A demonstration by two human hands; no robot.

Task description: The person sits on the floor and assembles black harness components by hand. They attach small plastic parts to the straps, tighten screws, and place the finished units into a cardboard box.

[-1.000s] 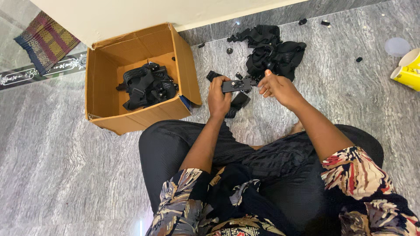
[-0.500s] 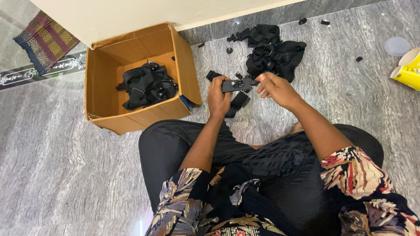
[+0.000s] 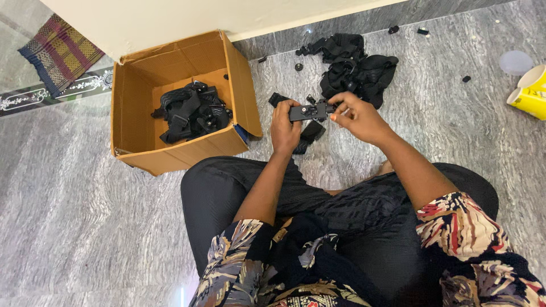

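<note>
I sit cross-legged on a grey marble floor. My left hand (image 3: 285,129) grips the left end of a small black plastic mount plate (image 3: 309,111) with a round screw in its middle. My right hand (image 3: 358,117) pinches the plate's right end with fingertips. A black strap (image 3: 310,134) hangs from the plate below my hands. Just beyond my hands lies a heap of black straps (image 3: 355,68). To the left an open cardboard box (image 3: 136,113) holds more black strap assemblies (image 3: 190,111).
Small black parts (image 3: 298,66) are scattered on the floor near the wall's base. A yellow and white paper cup (image 3: 529,94) and a clear round lid (image 3: 516,61) lie at the right edge. A striped woven mat (image 3: 60,52) sits at top left.
Both hands stay together on the black plate; the right fingers have shifted slightly on its right end. Box and strap heap are unmoved.
</note>
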